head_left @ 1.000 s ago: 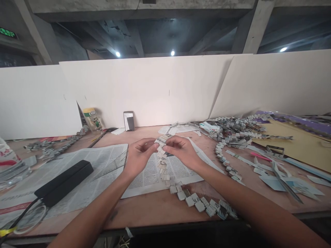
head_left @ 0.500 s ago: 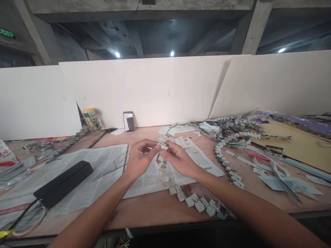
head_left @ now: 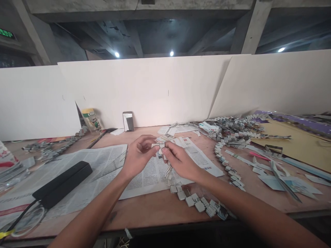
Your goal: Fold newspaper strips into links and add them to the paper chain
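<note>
My left hand (head_left: 139, 156) and my right hand (head_left: 178, 160) meet above the table's middle, fingertips pinched together on the top end of a folded-newspaper chain (head_left: 196, 203). The chain hangs from my fingers, then trails across the wooden table (head_left: 155, 210) toward the front right edge. Beneath my hands lies a spread newspaper sheet (head_left: 147, 175). Both hands are closed on the chain's end links.
A black box (head_left: 62, 182) with a cable rests on newspaper at left. A phone (head_left: 128, 121) and a yellow packet (head_left: 90, 119) lean on the white back boards. A second paper chain (head_left: 230, 137), scissors (head_left: 284, 182), a pink pen (head_left: 260, 157) and cardboard (head_left: 297, 144) lie right.
My hands have drawn closer together and slid slightly lower and nearer, with the right fingers now folded over the chain's end. The hanging part of the chain has shifted a little.
</note>
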{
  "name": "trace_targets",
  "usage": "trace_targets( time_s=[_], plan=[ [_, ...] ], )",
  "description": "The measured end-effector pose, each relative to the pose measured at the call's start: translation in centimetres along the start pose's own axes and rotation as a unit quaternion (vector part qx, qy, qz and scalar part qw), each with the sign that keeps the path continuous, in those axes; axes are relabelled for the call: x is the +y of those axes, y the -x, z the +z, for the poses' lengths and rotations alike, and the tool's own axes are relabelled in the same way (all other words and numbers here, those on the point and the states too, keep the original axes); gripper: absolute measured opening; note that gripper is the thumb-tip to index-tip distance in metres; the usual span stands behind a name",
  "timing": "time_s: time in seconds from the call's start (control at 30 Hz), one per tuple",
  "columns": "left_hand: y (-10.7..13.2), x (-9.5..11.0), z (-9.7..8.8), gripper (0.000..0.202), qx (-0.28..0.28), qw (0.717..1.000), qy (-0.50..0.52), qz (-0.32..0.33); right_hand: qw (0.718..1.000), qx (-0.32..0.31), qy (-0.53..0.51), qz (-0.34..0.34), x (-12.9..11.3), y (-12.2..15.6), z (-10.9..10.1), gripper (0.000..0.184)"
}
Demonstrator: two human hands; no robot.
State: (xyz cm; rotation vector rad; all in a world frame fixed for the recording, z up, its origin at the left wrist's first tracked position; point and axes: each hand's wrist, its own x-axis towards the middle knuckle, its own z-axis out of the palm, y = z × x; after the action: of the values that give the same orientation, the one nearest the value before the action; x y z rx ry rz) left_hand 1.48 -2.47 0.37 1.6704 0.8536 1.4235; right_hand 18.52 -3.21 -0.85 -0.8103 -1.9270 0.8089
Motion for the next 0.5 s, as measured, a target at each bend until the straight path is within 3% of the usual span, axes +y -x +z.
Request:
trace_targets(
  time_s=[0.23, 0.33, 0.5],
  plan=[
    [-0.06, 0.13, 0.06, 0.020, 0.000, 1.000, 0.003, -0.021, 0.998, -0.009, 0.056, -0.018, -0.03, 0.36, 0.20, 0.029],
    [-0.01, 0.16, -0.07, 0.019, -0.009, 0.999, 0.031, -0.025, 0.999, -0.008, 0.033, -0.024, 0.09, 0.32, 0.22, 0.029],
    [0.10, 0.61, -0.63, 0.026, -0.072, 0.997, -0.008, -0.039, 0.998, -0.021, -0.052, 0.007, 0.00, 0.20, -0.09, 0.031]
  ],
)
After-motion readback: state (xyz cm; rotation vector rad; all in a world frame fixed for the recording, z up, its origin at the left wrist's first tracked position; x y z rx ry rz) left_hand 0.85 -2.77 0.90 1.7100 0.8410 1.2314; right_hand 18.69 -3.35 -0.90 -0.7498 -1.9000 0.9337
